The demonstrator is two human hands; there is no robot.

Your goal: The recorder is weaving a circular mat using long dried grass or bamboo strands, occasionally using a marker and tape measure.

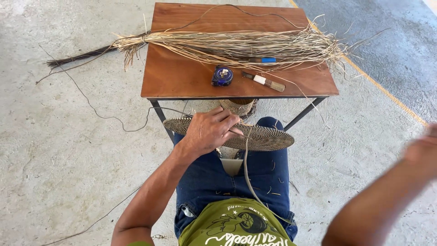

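My left hand [210,130] grips the woven disc [261,136] at 6 o'clock of the worktop [182,77]; my right hand [423,148] is blurred, grip unclear.

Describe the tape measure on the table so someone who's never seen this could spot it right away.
Start at the brown wooden table in front of the seated person. Below the long bundle of dried straw, near the front edge, sits the tape measure. It is the only round, blue-and-black thing there; the tool beside it is long and thin.

Table's near edge [182,86] lies open (fibre bundle [227,45] crowds the far half).
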